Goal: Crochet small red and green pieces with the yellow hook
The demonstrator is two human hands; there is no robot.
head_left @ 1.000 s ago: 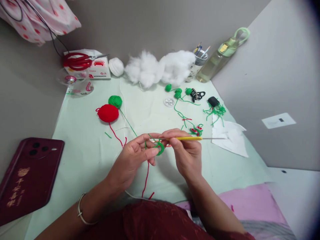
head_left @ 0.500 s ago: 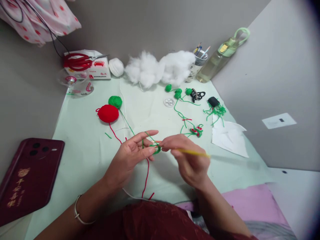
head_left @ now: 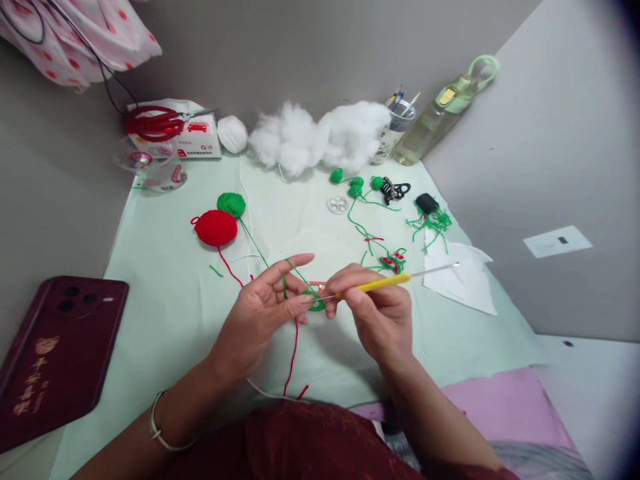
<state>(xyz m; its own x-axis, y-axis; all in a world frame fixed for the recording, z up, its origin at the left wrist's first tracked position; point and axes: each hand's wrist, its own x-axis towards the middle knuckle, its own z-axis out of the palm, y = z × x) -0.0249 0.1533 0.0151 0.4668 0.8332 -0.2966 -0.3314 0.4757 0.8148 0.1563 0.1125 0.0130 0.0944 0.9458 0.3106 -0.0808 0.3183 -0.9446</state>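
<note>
Between thumb and fingers, my left hand [head_left: 270,300] pinches a small green crochet piece [head_left: 316,305], its index finger stretched out with green yarn looped over it. My right hand [head_left: 377,310] grips a crochet hook [head_left: 383,283] by its yellow handle; one metal end reaches the green piece, the other points right. Green yarn runs from the green ball [head_left: 231,205] to my left hand. The red ball [head_left: 216,228] sits beside that one, and its red strand passes beneath my left hand towards the table's front edge.
White stuffing [head_left: 320,137] lies at the back, near a pen cup [head_left: 393,133] and a bottle [head_left: 435,123]. Small green crocheted pieces [head_left: 355,187] and yarn scraps are on the right. A dark red phone [head_left: 65,353] lies left; red scissors [head_left: 155,124] rest on a box.
The yellow hook has swung so that its far end points up and right, and it now shows sharply. My right hand has turned slightly with it. My left hand has barely moved.
</note>
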